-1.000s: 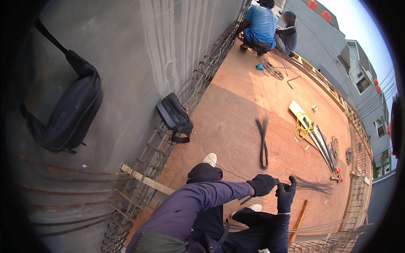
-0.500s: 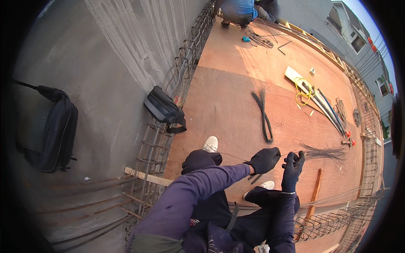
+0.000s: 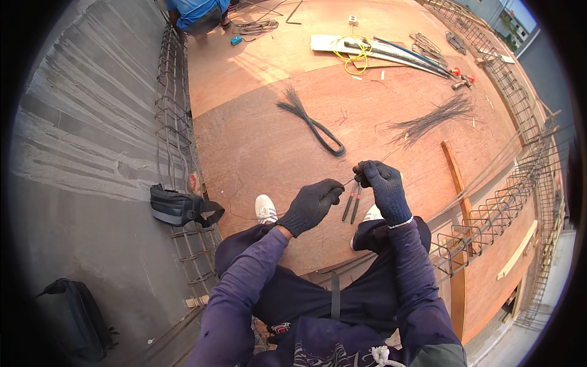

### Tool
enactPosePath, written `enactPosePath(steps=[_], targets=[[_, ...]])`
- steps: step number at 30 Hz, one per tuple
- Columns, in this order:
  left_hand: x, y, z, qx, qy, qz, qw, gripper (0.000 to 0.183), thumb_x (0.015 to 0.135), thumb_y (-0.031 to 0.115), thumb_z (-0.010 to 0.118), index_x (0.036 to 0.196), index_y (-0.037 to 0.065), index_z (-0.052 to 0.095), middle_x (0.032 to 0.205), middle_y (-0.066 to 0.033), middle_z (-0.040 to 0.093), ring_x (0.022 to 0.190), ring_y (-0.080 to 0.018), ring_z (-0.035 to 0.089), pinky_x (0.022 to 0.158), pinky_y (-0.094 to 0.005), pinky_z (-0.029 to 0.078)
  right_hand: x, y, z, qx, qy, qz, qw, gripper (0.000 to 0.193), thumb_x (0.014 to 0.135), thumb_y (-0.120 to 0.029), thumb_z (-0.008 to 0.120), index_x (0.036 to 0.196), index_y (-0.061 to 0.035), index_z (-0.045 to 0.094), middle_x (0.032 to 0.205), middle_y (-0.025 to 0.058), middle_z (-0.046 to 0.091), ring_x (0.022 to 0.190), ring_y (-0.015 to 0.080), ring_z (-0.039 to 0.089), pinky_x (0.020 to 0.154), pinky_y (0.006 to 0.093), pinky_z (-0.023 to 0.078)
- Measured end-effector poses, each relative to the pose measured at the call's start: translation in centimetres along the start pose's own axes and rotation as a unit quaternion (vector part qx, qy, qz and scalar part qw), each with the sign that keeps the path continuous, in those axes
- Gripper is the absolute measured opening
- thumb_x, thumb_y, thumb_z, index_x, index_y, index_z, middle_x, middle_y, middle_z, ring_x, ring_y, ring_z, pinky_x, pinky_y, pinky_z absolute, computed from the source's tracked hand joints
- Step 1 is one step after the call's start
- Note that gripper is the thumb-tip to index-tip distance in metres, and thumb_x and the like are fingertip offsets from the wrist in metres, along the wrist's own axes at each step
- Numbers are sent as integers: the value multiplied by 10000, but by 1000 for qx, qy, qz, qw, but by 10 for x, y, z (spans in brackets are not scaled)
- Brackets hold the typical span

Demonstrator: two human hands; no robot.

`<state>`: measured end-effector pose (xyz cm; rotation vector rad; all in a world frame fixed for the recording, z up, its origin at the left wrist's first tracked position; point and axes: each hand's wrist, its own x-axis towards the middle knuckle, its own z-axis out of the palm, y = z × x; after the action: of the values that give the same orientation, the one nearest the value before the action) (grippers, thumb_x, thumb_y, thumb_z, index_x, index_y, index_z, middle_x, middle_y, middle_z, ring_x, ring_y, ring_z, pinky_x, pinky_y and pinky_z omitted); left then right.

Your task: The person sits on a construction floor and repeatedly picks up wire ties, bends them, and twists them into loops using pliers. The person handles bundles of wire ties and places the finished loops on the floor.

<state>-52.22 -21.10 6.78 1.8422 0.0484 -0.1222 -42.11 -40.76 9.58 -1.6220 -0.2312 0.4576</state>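
Both my hands wear dark knit gloves. My left hand is closed, pinching a thin tie wire. The wire spans the small gap to my right hand, whose thumb and fingertips are pressed together on it. Beneath and between the hands, pincers with dark handles lie on the plywood, their head partly hidden by my right hand. Beyond them lies a folded bundle of dark tie wire. A loose, spread bunch of wire rests farther right.
Plywood sheets form the deck. A rebar cage runs along the left wall beside a black bag; another cage is at right. A wooden strip, yellow cord and hammer lie about. A person crouches far left.
My view has swung right and down, so the deck's things sit farther left and higher. My hands have come closer together, still on the wire. The pincers now show more fully.
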Motion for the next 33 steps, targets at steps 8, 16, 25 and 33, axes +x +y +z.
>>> enactPosePath(steps=[8, 16, 25, 33], targets=[[15, 3, 0, 56, 2, 23, 998, 258, 1052, 207, 620, 1210, 24, 708, 1005, -174, 786, 869, -288, 787, 769, -391, 593, 1, -2, -54, 207, 101, -23, 973, 433, 1106, -351, 584, 1078, 54, 734, 992, 150, 764, 831, 200, 722, 761, 333, 582], [17, -8, 24, 182, 29, 84, 979, 257, 1061, 264, 621, 1215, 81, 714, 942, -165, 772, 798, -312, 764, 701, -414, 575, -2, 0, -52, 140, 132, -26, 981, 465, 1105, -395, 581, 1190, 46, 700, 1022, 153, 764, 808, 189, 727, 744, 325, 589], [15, 5, 19, 100, 25, 15, 995, 337, 1089, 318, 583, 1293, 72, 690, 855, -153, 757, 718, -223, 749, 655, -387, 556, -9, -2, -38, 284, 120, 29, 951, 581, 1103, -447, 563, 1446, 20, 514, 1147, 188, 715, 884, 185, 713, 723, 302, 569], [17, 9, 20, 182, -8, 29, 983, 349, 1074, 252, 608, 1374, 83, 661, 941, -162, 769, 761, -241, 754, 724, -373, 578, -15, 7, -15, 70, 13, -3, 997, 531, 1089, -319, 597, 1450, 61, 512, 1075, 131, 739, 912, 150, 704, 767, 290, 563]])
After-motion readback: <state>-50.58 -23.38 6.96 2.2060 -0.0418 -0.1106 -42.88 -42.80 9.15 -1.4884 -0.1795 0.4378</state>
